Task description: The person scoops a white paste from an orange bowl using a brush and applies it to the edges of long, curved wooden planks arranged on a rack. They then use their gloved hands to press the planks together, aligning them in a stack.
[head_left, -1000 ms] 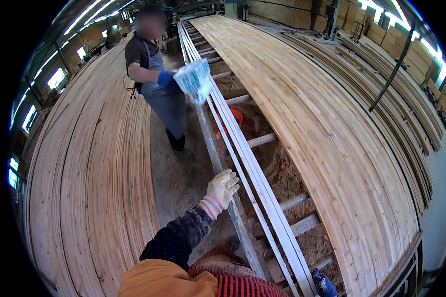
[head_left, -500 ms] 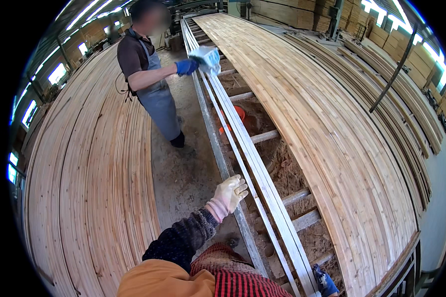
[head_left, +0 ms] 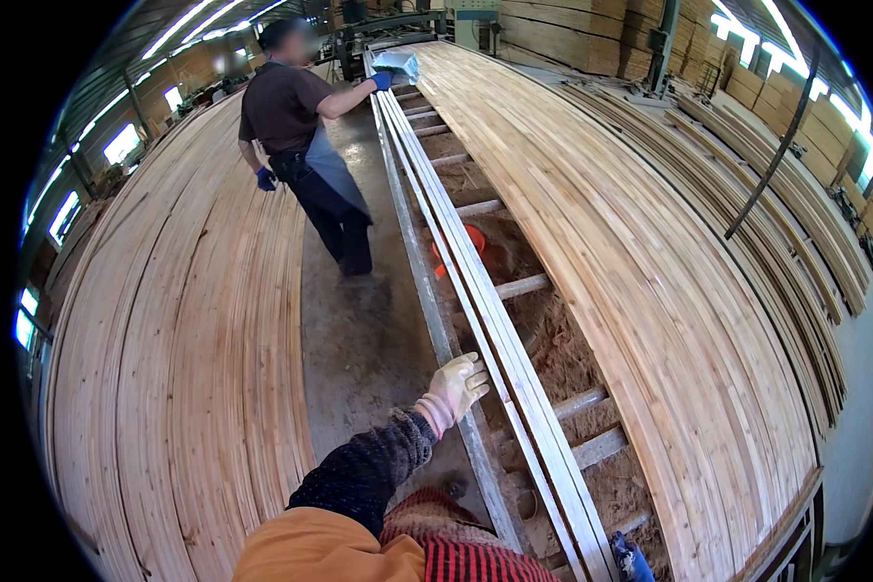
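Long, pale white wooden strips (head_left: 514, 354) run lengthwise over a rack in front of me, side by side with a narrow gap at the left one. My left hand (head_left: 459, 386), in a cream work glove, is at the left edge of these strips, its fingers loosely bent and apart, the tips seeming to touch the wood. At the near end a blue glove (head_left: 630, 560) shows at the lower edge, which looks like my right hand; its fingers are hidden. Farther along, a co-worker's blue-gloved hand (head_left: 382, 80) holds a pale blue-and-white object (head_left: 398, 66) over the strips.
A wide panel of joined boards (head_left: 611, 242) lies on the right, and stacked long boards (head_left: 184, 369) on the left. The co-worker (head_left: 306, 145) stands in the aisle between. Below the rack's crossbars (head_left: 524, 285) are sawdust and an orange-red container (head_left: 475, 240). A dark pole (head_left: 774, 160) leans at right.
The co-worker has moved away toward the far end, with the pale object in hand. The left strip now lies closer to the others. My left hand has barely moved.
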Demonstrator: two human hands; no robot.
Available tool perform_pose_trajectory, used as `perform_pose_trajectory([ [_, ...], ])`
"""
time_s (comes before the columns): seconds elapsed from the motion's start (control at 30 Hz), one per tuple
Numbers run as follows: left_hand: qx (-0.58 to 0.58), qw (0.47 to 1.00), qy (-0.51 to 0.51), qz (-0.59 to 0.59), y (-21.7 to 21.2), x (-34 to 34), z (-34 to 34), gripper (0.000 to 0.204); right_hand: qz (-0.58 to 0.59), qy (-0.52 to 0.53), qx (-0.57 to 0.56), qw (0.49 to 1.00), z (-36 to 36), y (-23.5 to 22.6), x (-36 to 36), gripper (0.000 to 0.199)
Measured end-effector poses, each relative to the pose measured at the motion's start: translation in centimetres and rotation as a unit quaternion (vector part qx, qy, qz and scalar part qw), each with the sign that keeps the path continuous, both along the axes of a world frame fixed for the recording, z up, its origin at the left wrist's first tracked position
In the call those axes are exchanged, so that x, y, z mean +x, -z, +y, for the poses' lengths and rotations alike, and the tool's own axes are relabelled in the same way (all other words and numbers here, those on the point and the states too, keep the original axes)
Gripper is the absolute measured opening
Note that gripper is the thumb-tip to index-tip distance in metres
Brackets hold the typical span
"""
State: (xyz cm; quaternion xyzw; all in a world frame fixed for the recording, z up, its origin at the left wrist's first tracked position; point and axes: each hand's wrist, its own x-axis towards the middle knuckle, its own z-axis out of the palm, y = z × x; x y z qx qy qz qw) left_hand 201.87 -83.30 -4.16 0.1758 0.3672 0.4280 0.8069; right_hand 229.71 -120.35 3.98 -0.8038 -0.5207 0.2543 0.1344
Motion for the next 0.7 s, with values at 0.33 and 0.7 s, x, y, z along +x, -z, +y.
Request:
perform_pose_trajectory([
  [0.33, -0.004, 0.999, -0.034, -0.005, 2.3, 0.0, 0.8, 0.036, -0.034, -0.046, 0.020, 0.998, 1.5, 1.0, -1.9, 0.082],
  [0.7, -0.002, 0.981, 0.094, 0.171, 0.2, 1.4, 1.2, 0.046, -0.109, -0.034, -0.020, 0.993, 4.5, 0.7, -3.3, 0.086],
])
